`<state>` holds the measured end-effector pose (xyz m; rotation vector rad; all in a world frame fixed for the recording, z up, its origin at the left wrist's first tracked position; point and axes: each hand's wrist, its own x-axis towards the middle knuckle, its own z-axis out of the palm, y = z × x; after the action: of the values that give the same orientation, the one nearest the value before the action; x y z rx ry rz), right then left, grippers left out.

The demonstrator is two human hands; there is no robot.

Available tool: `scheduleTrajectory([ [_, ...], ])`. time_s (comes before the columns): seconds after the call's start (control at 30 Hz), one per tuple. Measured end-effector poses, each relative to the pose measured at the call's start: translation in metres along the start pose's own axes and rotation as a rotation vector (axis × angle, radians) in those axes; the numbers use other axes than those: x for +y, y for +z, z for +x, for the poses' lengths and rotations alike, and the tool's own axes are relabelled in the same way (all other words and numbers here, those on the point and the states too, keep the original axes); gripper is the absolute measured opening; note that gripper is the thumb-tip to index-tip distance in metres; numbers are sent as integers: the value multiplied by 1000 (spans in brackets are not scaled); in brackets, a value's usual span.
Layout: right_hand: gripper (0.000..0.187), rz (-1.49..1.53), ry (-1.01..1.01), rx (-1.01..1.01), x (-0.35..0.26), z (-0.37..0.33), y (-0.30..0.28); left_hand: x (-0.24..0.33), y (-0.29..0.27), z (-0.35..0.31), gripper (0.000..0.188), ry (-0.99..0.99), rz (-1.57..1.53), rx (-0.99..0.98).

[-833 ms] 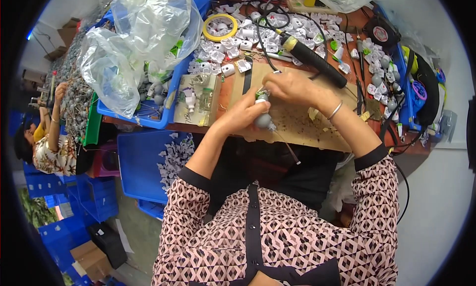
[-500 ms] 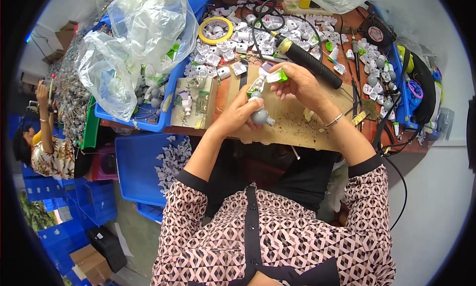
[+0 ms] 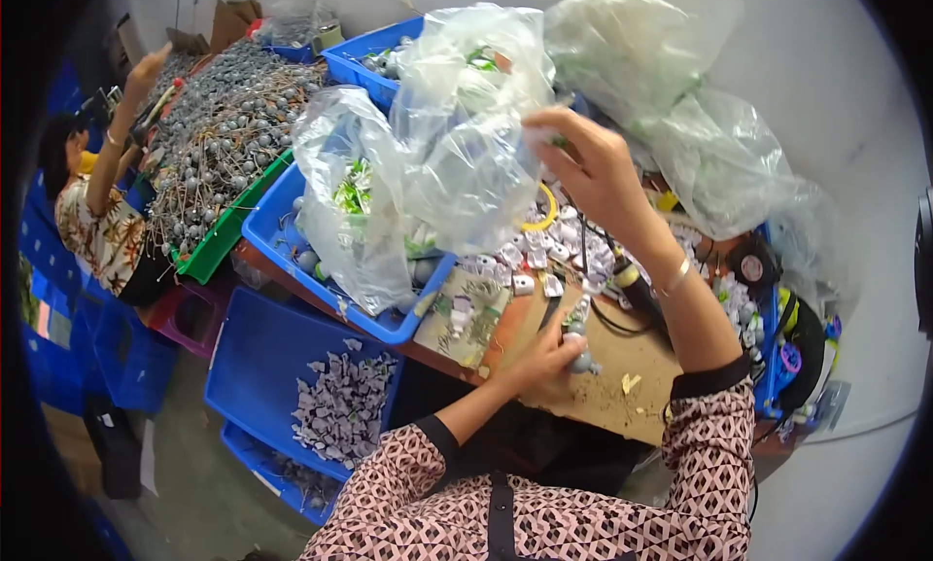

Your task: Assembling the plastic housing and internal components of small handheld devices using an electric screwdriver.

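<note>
My left hand (image 3: 546, 359) is closed around a grey ball-shaped part (image 3: 581, 355), with a pale piece (image 3: 579, 313) above it, over the cardboard sheet (image 3: 632, 391). My right hand (image 3: 595, 167) is raised in front of the clear plastic bag (image 3: 476, 123), fingers bent. Blur hides whether its fingertips grip anything, though something whitish shows beside them. Beyond both hands lie many small white plastic parts (image 3: 559, 245) and a roll of yellow tape (image 3: 544, 211).
A blue crate (image 3: 394, 328) with bagged green-and-white pieces stands left of the cardboard. Lower left, a blue tray (image 3: 258, 367) holds small white parts. A green-edged tray (image 3: 219, 250) of grey wired parts lies near a co-worker (image 3: 102, 201). A black-handled tool (image 3: 637, 284) lies behind.
The view has swung left. My right hand has left the part in my left hand and risen toward the plastic bag. My left hand still holds the grey part.
</note>
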<state>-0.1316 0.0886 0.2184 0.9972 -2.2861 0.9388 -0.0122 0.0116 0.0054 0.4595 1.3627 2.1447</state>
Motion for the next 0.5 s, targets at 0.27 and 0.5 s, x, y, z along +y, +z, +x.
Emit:
scheduleTrajectory([
  [0.27,15,-971,-88,-367,95,145,75,-31,-5,12,57,75,14,81],
  [0.5,26,-1670,-89,-631,205,184,106,-54,-5,21,64,230,136,39],
])
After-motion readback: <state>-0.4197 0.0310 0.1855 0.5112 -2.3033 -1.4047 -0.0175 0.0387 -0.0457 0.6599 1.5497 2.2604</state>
